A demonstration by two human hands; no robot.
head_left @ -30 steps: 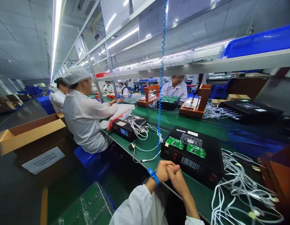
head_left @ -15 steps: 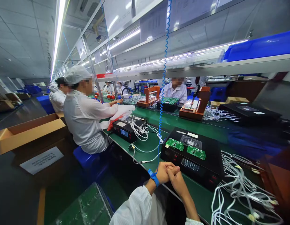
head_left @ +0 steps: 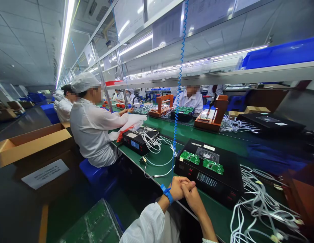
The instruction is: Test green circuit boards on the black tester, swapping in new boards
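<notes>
My left hand (head_left: 177, 188) and my right hand (head_left: 191, 194) are clasped together at the near edge of the green bench, fingers closed over each other. No object shows in either one. A blue wrist strap (head_left: 167, 193) circles my left wrist, its coiled blue cord (head_left: 175, 125) running up overhead. Just beyond my hands stands a black box (head_left: 230, 175) with a display and red switches on its front. Two green circuit boards lie side by side on its top, a left board (head_left: 189, 157) and a right board (head_left: 213, 166).
White cables (head_left: 260, 199) lie tangled right of the box. A second black unit (head_left: 134, 143) with cables is to the left, near a seated co-worker (head_left: 93, 121). Orange-brown fixtures (head_left: 212, 114) stand across the bench. An open carton (head_left: 35, 143) is at far left.
The view has shifted very slightly, so things sit a little lower in it. My hands remain clasped in the same place.
</notes>
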